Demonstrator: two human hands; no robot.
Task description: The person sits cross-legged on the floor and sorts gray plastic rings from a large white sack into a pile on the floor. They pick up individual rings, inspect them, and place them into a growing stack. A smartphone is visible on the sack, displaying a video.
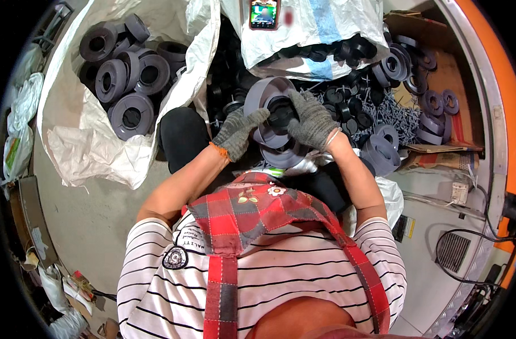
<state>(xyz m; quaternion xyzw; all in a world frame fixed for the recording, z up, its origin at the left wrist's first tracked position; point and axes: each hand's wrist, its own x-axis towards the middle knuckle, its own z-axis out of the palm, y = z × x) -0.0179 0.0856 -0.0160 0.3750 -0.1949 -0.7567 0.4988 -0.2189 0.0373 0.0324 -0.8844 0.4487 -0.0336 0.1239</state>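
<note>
Both my hands wear grey knit gloves and meet in front of my lap at a grey plastic ring-shaped part (263, 89). My left hand (235, 133) is closed on the ring's left side, thumb toward the middle. A round black plastic insert (280, 114) sits at the ring's opening; whether it is fully seated I cannot tell. My right hand (313, 120) grips this black insert from the right, its fingers curled partly out of sight. Just below the held part, another grey flanged ring (283, 155) lies partly hidden by it.
At left, a white woven sack (71, 121) holds several grey rings with black centres. Loose black inserts (348, 107) and grey spiky plastic pieces (390, 116) are heaped at right. Behind stands another white sack (326, 28) with a phone (263, 14) on it. Grey rings (380, 153) lie near my right forearm.
</note>
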